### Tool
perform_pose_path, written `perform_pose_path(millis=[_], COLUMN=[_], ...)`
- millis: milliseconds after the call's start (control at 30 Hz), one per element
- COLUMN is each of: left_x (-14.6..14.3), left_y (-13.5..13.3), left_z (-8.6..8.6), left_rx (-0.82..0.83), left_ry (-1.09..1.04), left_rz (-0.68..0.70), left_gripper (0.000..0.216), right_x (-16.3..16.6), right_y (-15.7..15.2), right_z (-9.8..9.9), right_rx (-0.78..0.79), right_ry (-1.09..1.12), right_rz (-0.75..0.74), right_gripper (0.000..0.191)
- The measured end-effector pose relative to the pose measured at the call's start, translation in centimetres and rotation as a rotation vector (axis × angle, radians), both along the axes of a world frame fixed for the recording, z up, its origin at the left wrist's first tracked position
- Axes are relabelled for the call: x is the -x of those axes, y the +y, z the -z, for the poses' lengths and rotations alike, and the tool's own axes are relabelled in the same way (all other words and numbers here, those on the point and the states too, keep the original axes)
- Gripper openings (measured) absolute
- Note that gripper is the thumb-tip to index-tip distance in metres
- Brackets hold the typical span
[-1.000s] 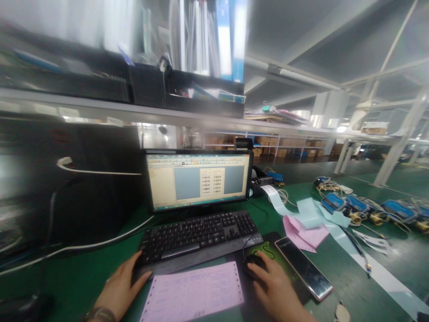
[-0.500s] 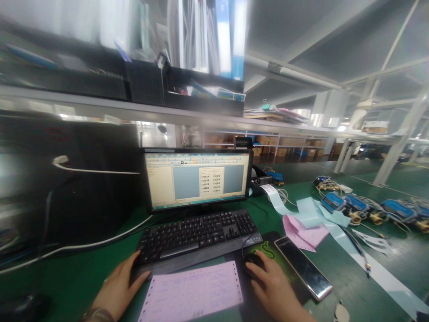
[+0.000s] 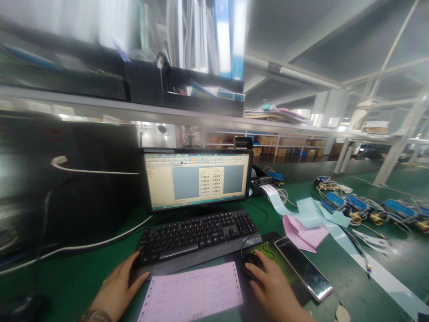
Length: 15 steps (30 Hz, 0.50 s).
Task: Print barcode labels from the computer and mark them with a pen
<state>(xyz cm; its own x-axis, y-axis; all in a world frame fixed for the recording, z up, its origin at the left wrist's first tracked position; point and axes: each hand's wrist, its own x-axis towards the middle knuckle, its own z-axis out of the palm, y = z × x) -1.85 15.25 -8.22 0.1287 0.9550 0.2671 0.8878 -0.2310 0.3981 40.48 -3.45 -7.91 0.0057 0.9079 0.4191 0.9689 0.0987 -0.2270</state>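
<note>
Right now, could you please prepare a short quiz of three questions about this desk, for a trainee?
1. Which of the person's hands rests on the mouse?
2. True or false: the phone lies to the right of the keyboard.
3. Fill in the colour: the sheet in front of the keyboard is ____.

Key: 1. the right hand; 2. true; 3. pink.

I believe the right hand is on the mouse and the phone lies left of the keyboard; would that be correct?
Not quite: the head view shows the phone to the right of the keyboard. The right hand is indeed on the mouse.
</note>
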Motion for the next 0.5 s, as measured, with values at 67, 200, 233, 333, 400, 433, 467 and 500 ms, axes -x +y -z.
perform_pose_path(millis=[67, 200, 233, 333, 400, 433, 467, 500], left_x=[-0.03, 0.02, 0.05, 0.16, 0.19, 0.18, 0.17, 0.16], left_y=[0.0, 0.15, 0.19, 0.19, 0.11, 0.07, 0.03, 0.01], left_z=[-0.03, 0.1, 0.14, 0.15, 0.09, 0.06, 0.04, 0.03], left_rx=[-0.005, -0.009, -0.009, -0.002, 0.008, 0.01, 0.012, 0.011], left_ry=[0.001, 0.004, 0.003, 0.005, 0.008, 0.009, 0.01, 0.01], left_rz=[-0.004, -0.005, -0.003, 0.007, 0.006, 0.005, 0.003, 0.0], left_gripper=[0.078, 0.077, 0.077, 0.077, 0.077, 0.077, 0.077, 0.077], right_x=[0.0, 0.05, 0.05, 0.04, 0.03, 0.02, 0.02, 0.02], right_y=[0.02, -0.01, -0.03, -0.05, -0.04, -0.03, -0.02, 0.0], right_z=[0.0, -0.03, -0.04, -0.04, -0.01, 0.01, 0.02, 0.03], right_rx=[0.002, -0.004, -0.006, -0.013, -0.015, -0.017, -0.017, -0.017], right_ry=[-0.004, -0.007, -0.007, -0.008, -0.009, -0.009, -0.009, -0.008], right_rz=[0.0, 0.003, 0.003, 0.001, 0.001, 0.001, 0.002, 0.002], right_gripper=[0.048, 0.048, 0.048, 0.047, 0.047, 0.047, 0.047, 0.048])
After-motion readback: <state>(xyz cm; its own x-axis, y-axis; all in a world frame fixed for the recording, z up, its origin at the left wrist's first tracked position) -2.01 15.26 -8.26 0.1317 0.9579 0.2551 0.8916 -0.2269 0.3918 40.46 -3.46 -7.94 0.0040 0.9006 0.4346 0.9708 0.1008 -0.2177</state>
